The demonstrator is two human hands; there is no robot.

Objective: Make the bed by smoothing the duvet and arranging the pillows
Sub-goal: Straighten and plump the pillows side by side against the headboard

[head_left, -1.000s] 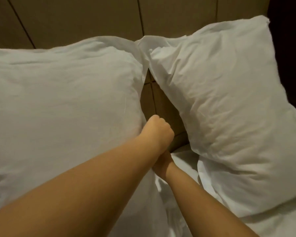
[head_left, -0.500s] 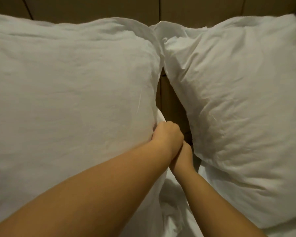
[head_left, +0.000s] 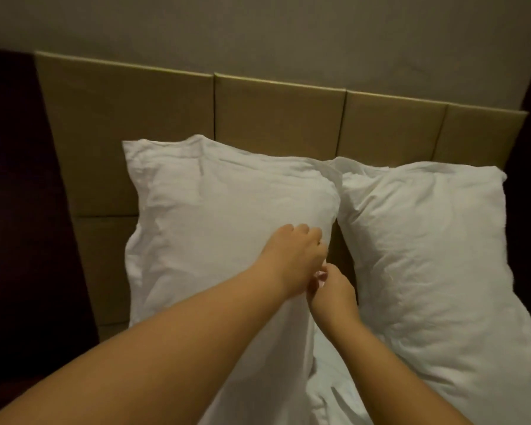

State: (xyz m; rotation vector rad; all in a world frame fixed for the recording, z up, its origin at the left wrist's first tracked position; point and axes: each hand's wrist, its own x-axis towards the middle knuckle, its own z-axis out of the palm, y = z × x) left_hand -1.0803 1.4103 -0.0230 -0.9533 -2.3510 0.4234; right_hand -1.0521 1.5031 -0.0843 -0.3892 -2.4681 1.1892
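Two white pillows lean against the headboard. The left pillow (head_left: 215,222) stands upright, and the right pillow (head_left: 423,240) lies tilted beside it with a narrow gap between them. My left hand (head_left: 295,256) rests on the left pillow's right edge, fingers curled over the fabric. Just below it, my right hand (head_left: 331,289) pinches the same edge in the gap. White bedding (head_left: 334,391) shows crumpled below the hands.
A tan padded headboard (head_left: 276,118) in square panels runs behind the pillows under a grey wall. Dark furniture (head_left: 19,210) stands to the left of the bed, and a dark strip borders the right side.
The view has pulled back and up, showing the headboard top and wall. My left hand has loosened from a fist and moved onto the pillow's face; my right hand has come into fuller sight.
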